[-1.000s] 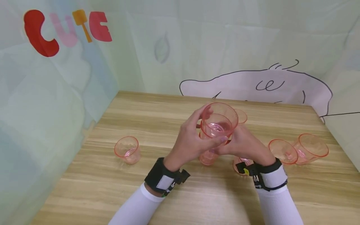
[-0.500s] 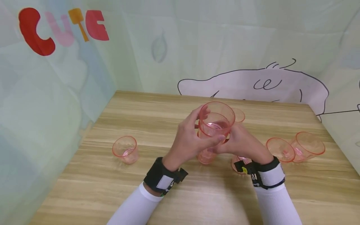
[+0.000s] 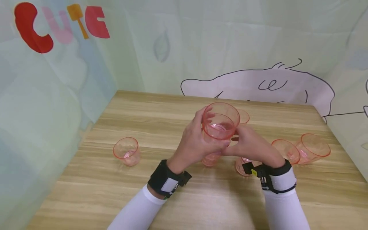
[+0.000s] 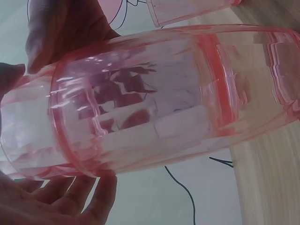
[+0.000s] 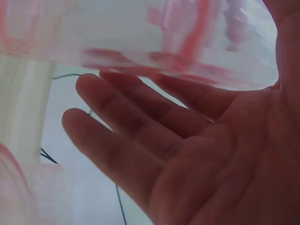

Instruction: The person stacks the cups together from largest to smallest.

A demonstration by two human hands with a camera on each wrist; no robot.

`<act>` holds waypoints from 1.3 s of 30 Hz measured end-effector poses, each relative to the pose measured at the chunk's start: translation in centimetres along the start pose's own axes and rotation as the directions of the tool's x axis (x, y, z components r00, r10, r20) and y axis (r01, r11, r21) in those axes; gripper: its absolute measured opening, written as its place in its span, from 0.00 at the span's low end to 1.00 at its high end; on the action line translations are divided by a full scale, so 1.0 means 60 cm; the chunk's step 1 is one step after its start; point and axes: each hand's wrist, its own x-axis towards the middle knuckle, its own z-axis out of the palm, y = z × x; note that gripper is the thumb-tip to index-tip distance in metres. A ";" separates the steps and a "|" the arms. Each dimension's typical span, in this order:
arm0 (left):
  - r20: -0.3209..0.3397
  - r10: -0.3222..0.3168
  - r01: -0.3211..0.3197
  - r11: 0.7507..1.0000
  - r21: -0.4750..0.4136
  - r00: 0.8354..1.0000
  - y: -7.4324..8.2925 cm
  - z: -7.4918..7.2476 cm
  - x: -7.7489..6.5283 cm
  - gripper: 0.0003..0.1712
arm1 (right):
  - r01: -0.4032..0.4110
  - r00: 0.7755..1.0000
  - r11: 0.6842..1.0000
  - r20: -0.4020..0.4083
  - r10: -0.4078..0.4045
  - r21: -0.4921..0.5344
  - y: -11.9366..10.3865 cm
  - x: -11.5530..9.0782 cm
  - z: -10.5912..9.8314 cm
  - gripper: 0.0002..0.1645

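Observation:
A stack of clear pink tumblers (image 3: 219,126) stands in the middle of the wooden table. My left hand (image 3: 193,139) grips it near the top, thumb across the near side and fingers round the far left side. In the left wrist view the stacked tumblers (image 4: 164,101) lie across the picture, one rim partway along. My right hand (image 3: 250,142) is at the stack's right side, thumb low by the left thumb. The right wrist view shows its fingers (image 5: 122,112) fairly straight and spread, fingertips close against the tumbler (image 5: 117,35).
One pink tumbler (image 3: 126,153) stands alone at the left. Two more, a nearer tumbler (image 3: 284,150) and a farther one (image 3: 314,148), stand at the right. Another tumbler (image 3: 243,116) shows behind the stack, and a pink base (image 3: 242,167) beside my right wrist. Fabric walls (image 3: 161,70) border the table.
My right hand has loosened and shifted slightly right, with a gap showing between it and the stack. My left hand keeps its hold; the whole view has drifted slightly.

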 end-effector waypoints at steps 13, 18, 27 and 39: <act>0.007 0.005 -0.005 0.999 0.034 1.000 -0.004 0.003 0.001 0.59 | -0.058 0.998 0.993 -0.025 0.056 -0.107 -0.003 -0.021 -0.018 0.40; 0.003 0.018 -0.018 0.998 0.057 1.000 -0.004 0.003 0.003 0.59 | -0.085 0.996 0.990 -0.043 0.080 -0.110 -0.004 -0.037 -0.030 0.42; 0.030 -0.031 0.031 1.000 -0.002 0.999 -0.006 0.002 0.004 0.57 | -0.146 0.989 0.977 -0.051 0.139 -0.159 -0.003 -0.047 -0.040 0.44; 0.093 -0.115 0.125 0.985 -0.118 0.989 -0.017 0.007 0.001 0.53 | -0.207 0.978 0.954 -0.061 0.198 -0.217 0.001 -0.070 -0.046 0.51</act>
